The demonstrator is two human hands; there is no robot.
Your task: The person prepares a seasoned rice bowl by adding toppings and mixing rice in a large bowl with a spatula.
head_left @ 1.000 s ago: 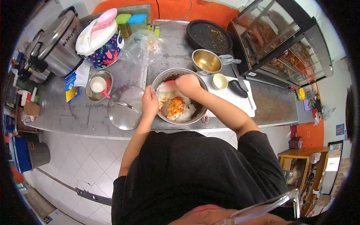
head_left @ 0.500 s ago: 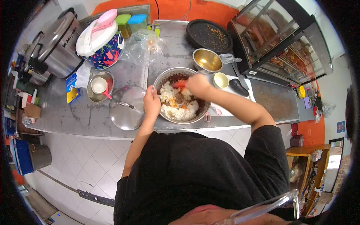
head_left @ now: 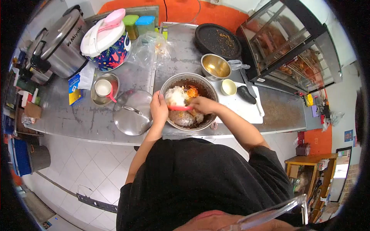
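My left hand [head_left: 158, 109] is closed on the left rim of a large metal pot [head_left: 212, 89]. Inside the pot, white rice [head_left: 176, 96] is heaped at the back left, with an orange paste [head_left: 192, 91] beside it. My right hand [head_left: 204, 105] reaches in from the right, its fingers wrapped round a red rice paddle [head_left: 179, 108]. The paddle lies across the pot at the near edge of the rice. Below it, the pot's bottom shows through, with some residue stuck on it. Part of the paddle's handle is hidden by my fingers.
Left of the pot lies a metal lid [head_left: 133, 119], with a metal bowl [head_left: 103, 101] holding a cup behind it. To the right are a gold-toned bowl [head_left: 216, 67], a small cream bowl [head_left: 228, 87], a white cutting board [head_left: 246, 115] and a glass display case [head_left: 285, 46].
My right hand has moved nearer to me with the rice paddle. The rice has shifted to the back left, baring the near part of the pot's bottom. My left hand stays on the rim.
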